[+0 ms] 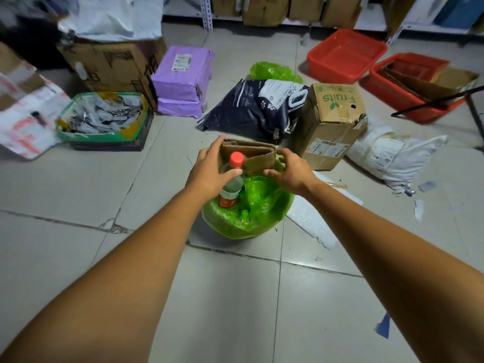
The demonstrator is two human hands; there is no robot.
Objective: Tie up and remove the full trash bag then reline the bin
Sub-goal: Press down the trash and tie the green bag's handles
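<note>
A bin lined with a green trash bag stands on the tiled floor in the middle of the view. A folded cardboard box and a clear bottle with a red cap stick up out of it. My left hand grips the left edge of the cardboard, thumb by the bottle's neck. My right hand holds the cardboard's right edge, fingers curled over green plastic at the far rim. The bin itself is hidden under the bag.
Around the bin lie a "Fruits" carton, a dark pet-litter bag, a loose green bag, purple parcels, two red baskets, a white sack and foam sheet. Bare tiles lie near me.
</note>
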